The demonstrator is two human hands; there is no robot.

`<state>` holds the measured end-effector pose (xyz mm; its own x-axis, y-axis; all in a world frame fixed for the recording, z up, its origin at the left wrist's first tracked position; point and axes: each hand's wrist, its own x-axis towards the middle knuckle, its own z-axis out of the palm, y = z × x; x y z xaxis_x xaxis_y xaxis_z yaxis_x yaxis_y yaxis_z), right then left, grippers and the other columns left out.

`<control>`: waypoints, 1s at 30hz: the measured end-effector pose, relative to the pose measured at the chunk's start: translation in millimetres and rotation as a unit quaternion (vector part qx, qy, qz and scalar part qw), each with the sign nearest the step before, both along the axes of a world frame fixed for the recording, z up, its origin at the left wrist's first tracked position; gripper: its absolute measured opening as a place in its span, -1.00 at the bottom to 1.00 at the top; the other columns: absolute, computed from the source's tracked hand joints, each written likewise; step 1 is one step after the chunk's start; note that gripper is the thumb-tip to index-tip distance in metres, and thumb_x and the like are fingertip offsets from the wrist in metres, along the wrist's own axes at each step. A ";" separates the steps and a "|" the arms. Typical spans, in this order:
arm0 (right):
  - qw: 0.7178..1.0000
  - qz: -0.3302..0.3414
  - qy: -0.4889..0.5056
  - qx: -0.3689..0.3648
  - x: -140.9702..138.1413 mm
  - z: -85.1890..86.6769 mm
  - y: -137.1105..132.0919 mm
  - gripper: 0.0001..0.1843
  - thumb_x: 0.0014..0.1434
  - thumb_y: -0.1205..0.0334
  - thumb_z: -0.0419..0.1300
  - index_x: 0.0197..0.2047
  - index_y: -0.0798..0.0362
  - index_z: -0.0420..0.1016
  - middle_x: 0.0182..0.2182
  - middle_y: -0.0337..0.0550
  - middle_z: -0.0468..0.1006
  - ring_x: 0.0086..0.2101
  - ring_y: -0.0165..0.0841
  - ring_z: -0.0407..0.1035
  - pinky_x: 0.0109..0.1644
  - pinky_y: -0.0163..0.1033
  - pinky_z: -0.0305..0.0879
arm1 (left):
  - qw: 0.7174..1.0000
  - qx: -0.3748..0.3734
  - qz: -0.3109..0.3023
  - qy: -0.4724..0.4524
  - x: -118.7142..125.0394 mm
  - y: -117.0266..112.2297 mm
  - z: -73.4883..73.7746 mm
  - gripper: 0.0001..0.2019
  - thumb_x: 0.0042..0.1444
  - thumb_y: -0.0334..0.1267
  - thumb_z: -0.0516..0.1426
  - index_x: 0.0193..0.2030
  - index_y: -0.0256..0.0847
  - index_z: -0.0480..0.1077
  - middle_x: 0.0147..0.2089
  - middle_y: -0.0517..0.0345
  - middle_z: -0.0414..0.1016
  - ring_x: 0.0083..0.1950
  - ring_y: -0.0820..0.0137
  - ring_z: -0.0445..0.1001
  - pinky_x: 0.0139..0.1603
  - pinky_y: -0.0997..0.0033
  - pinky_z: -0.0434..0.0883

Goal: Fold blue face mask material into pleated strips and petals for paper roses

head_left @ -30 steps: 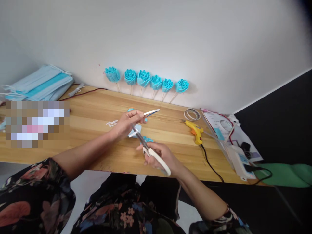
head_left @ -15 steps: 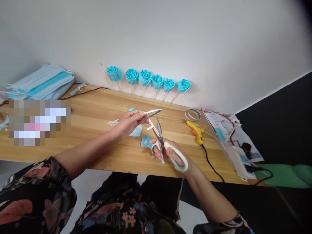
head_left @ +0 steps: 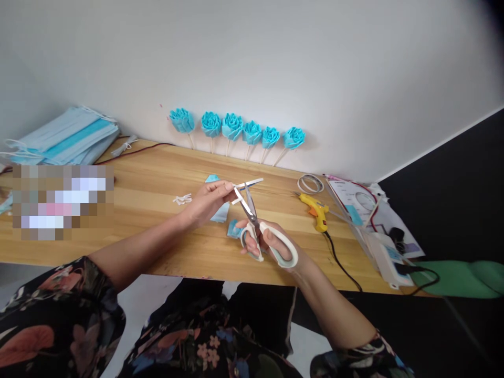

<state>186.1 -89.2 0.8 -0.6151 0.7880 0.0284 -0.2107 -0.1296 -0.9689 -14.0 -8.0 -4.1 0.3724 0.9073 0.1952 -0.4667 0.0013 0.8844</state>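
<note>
My left hand point(head_left: 210, 203) pinches a narrow white strip point(head_left: 255, 182) between thumb and fingers, its free end pointing right. The scissors point(head_left: 253, 216), white-handled, are in my right hand point(head_left: 271, 235), with fingers through the loops. Their parted blades reach the strip close to my left fingertips. A small white snippet point(head_left: 237, 201) shows against one blade. Beneath the hands lie light-blue fabric pieces point(head_left: 221, 212), and a crumpled blue piece point(head_left: 233, 229) is partly behind my right hand. Short white cut bits point(head_left: 182, 199) rest left of my left hand.
Several blue fabric roses point(head_left: 232, 127) on sticks lean along the wall. A yellow glue gun point(head_left: 315, 210), a tape roll point(head_left: 310, 184) and a white power strip point(head_left: 388, 260) are at the right. Stacked blue masks point(head_left: 65, 136) lie at the far left, behind a pixelated patch.
The scissors have moved up and left, bringing their blades from below the white strip to around it. My left hand stays nearly in place, still pinching the strip.
</note>
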 end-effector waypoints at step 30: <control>0.989 -0.032 0.092 -0.116 -7.1 -5.0 -8.5 -0.36 0.16 -0.32 0.21 -0.02 0.10 0.60 -0.59 -0.42 0.23 -0.69 -0.62 0.02 -0.51 -0.34 0.36 | 0.997 0.071 -0.036 -0.018 -4.8 -4.4 0.9 -0.81 0.12 -0.11 0.31 -0.23 -0.15 0.65 -0.19 0.05 0.56 -0.05 0.28 0.47 0.12 0.21 0.33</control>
